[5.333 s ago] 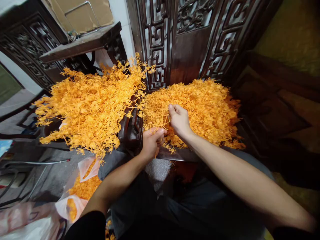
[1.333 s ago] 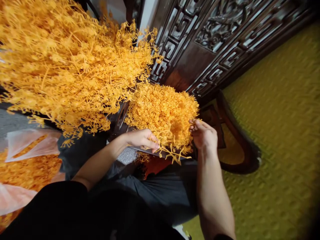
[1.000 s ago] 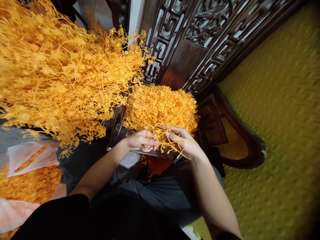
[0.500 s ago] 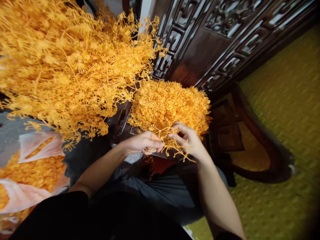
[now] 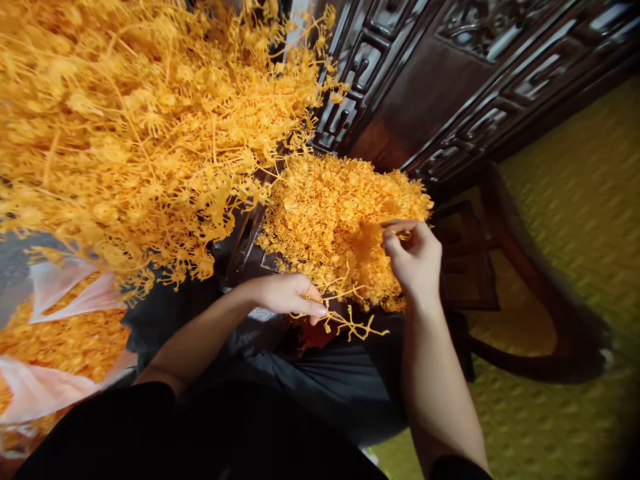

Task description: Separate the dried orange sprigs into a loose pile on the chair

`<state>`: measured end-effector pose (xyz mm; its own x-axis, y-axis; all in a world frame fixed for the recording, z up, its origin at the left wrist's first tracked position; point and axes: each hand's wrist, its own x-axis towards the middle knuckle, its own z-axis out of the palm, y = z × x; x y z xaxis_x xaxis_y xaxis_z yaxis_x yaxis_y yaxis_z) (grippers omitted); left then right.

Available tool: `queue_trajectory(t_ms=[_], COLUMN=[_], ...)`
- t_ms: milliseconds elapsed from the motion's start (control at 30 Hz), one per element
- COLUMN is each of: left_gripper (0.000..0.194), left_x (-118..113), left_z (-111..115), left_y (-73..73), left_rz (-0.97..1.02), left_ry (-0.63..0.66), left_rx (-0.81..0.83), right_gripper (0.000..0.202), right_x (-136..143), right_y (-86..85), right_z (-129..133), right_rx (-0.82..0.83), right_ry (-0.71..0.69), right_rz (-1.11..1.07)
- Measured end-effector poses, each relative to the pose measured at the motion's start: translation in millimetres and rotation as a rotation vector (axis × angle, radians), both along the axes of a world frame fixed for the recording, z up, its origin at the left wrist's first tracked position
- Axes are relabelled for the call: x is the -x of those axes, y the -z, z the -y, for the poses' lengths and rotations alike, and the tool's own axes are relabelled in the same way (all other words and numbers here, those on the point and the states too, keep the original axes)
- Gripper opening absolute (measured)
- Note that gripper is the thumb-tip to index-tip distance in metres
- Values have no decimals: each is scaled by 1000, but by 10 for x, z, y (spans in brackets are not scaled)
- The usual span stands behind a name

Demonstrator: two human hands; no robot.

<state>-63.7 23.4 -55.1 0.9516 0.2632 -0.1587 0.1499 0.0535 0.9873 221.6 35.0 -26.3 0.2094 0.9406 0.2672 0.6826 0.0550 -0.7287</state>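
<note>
My left hand (image 5: 287, 293) is closed, its thumb and fingers pinching a thin, branching yellow-orange stem (image 5: 356, 327). The stem's forked ends stick out to the right over my lap. My right hand (image 5: 416, 257) is apart from it, over the right side of a heap of small yellow-orange pieces (image 5: 325, 207). Its thumb and forefinger are brought together in a pinch. Whatever lies between those fingertips, if anything, is too small to make out.
A big mass of yellow-orange branched sprays (image 5: 150, 133) fills the upper left. Below it, white plastic bags (image 5: 45, 387) hold more orange pieces. Dark carved wooden furniture (image 5: 400, 113) rises behind the heap. A curved wooden armrest (image 5: 575, 347) and textured yellow surface (image 5: 560, 420) are at right.
My right hand has moved away from the stem, up and right to the heap. My left hand keeps hold of the stem and sits slightly lower. The view has shifted a little.
</note>
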Motion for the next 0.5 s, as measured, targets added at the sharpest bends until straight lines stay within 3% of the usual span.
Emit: queue_trajectory(t_ms=[133, 233, 300, 433, 500], left_gripper=[32, 33, 32, 28, 27], left_x=[-152, -173, -171, -190, -226], left_z=[13, 43, 63, 81, 86], left_y=[171, 209, 209, 207, 228], left_rz=[-38, -73, -102, -84, -47], left_ry=[77, 66, 63, 29, 15], left_rx=[-42, -78, -113, -163, -162], right_gripper=[27, 51, 59, 40, 24], right_x=[274, 414, 529, 824, 929], right_y=[-191, -377, -476, -486, -410], right_z=[-118, -130, -42, 269, 388], right_rx=[-77, -14, 42, 252, 282], right_ry=[-160, -362, -481, -824, -894], right_rz=[238, 532, 575, 438, 378])
